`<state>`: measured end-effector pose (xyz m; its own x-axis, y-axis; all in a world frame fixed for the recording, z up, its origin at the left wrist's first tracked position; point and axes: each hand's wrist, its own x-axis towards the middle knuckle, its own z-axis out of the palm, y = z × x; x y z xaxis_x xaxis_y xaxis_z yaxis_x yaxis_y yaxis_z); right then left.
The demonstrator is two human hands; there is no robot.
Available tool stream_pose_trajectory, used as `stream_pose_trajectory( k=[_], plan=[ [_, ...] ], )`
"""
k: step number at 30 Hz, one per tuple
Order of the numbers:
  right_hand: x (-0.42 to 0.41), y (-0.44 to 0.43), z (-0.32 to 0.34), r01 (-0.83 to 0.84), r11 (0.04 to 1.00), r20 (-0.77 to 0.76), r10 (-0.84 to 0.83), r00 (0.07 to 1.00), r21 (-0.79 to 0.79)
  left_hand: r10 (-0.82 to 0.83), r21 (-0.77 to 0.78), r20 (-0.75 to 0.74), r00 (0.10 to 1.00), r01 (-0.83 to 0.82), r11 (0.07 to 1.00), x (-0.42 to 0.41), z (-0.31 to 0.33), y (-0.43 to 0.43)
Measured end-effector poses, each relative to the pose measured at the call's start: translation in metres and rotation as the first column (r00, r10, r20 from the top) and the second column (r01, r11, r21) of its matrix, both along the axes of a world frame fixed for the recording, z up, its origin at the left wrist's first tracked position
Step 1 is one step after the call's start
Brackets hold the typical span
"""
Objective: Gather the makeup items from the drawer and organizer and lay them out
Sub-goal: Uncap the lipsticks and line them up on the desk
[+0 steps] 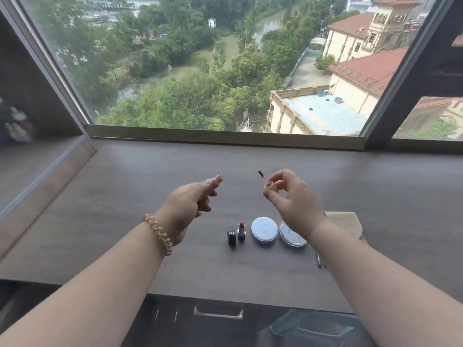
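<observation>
A: Hands?
B: Left hand grips the small tube; right hand pinches its cap, wand out, above the desk

A: Handling?
B: Light, slippery, wet-tipped; hold by the cap

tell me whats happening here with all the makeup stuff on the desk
A person at a window desk has a lip gloss pulled apart: the left hand holds the tube, and the right hand pinches the cap with its wand sticking up. Already laid out in a row below are a black lipstick cap, an open red lipstick, a white round compact and a clear round case.
</observation>
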<state>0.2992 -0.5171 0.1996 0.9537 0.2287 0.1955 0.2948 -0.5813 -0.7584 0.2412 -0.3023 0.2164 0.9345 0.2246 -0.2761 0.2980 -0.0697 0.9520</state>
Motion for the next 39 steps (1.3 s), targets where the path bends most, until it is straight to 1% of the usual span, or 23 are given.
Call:
stream_pose_trajectory(
  k=[1,2,4,6,8,10,13,15,17,19,21,23,26,27,29,32,34,39],
  plan=[
    [-0.004,0.004,-0.009,0.024,0.999,-0.032,-0.023,0.999,0.030,0.006,-0.007,-0.012,1.000,-0.007,1.000,-0.001,-0.008,0.003],
    [-0.008,0.008,-0.019,0.053,0.998,-0.030,-0.052,0.998,0.041,0.015,-0.028,-0.016,1.000,-0.016,0.999,-0.003,-0.016,0.005],
    [-0.019,0.016,-0.039,0.132,0.991,0.029,-0.132,0.991,0.002,0.036,-0.060,-0.015,0.999,-0.037,0.998,-0.007,-0.032,0.009],
    [-0.031,0.025,-0.058,0.191,0.981,0.039,-0.191,0.981,-0.012,0.060,-0.087,-0.024,0.998,-0.062,0.994,-0.011,-0.046,0.010],
    [-0.041,0.035,-0.078,0.201,0.980,-0.012,-0.201,0.979,-0.008,0.095,-0.114,-0.048,0.994,-0.100,0.988,-0.013,-0.061,0.011],
    [-0.050,0.043,-0.097,0.215,0.976,-0.056,-0.216,0.975,-0.024,0.114,-0.110,-0.069,0.991,-0.121,0.987,-0.014,-0.079,0.014],
    [-0.061,0.058,-0.121,0.247,0.968,-0.108,-0.251,0.962,-0.045,0.094,-0.069,-0.095,0.991,-0.100,0.993,-0.016,-0.106,0.017],
    [-0.065,0.069,-0.137,0.274,0.958,-0.139,-0.284,0.949,-0.088,0.059,-0.048,-0.103,0.993,-0.064,0.997,-0.016,-0.123,0.020],
    [-0.069,0.077,-0.148,0.302,0.941,-0.138,-0.323,0.936,-0.155,0.023,0.010,-0.111,0.994,-0.022,1.000,-0.014,-0.135,0.022],
    [-0.070,0.085,-0.157,0.337,0.920,-0.146,-0.368,0.918,-0.201,-0.017,0.125,-0.139,0.990,0.035,0.991,-0.011,-0.145,0.021],
    [-0.071,0.094,-0.162,0.378,0.899,-0.163,-0.417,0.894,-0.223,-0.032,0.225,-0.161,0.986,0.068,0.972,-0.006,-0.155,0.022],
    [-0.070,0.102,-0.166,0.415,0.882,-0.176,-0.455,0.873,-0.222,-0.045,0.284,-0.169,0.985,0.092,0.954,-0.001,-0.162,0.022],
    [-0.068,0.110,-0.172,0.452,0.864,-0.182,-0.492,0.851,-0.222,-0.079,0.440,-0.163,0.983,0.144,0.886,0.004,-0.168,0.023],
    [-0.067,0.112,-0.174,0.459,0.857,-0.181,-0.503,0.845,-0.235,-0.087,0.469,-0.159,0.983,0.153,0.870,0.006,-0.169,0.023],
    [-0.066,0.116,-0.178,0.467,0.843,-0.174,-0.519,0.837,-0.267,-0.097,0.486,-0.166,0.981,0.167,0.858,0.008,-0.172,0.025],
    [-0.066,0.119,-0.179,0.488,0.829,-0.133,-0.535,0.834,-0.274,-0.123,0.546,-0.178,0.976,0.202,0.813,0.008,-0.176,0.026],
    [-0.066,0.122,-0.180,0.504,0.816,-0.118,-0.551,0.826,-0.282,-0.136,0.564,-0.169,0.976,0.209,0.799,0.008,-0.178,0.027],
    [-0.065,0.124,-0.186,0.513,0.788,-0.116,-0.577,0.809,-0.340,-0.153,0.624,-0.152,0.976,0.215,0.751,0.009,-0.181,0.025]
  ],
)
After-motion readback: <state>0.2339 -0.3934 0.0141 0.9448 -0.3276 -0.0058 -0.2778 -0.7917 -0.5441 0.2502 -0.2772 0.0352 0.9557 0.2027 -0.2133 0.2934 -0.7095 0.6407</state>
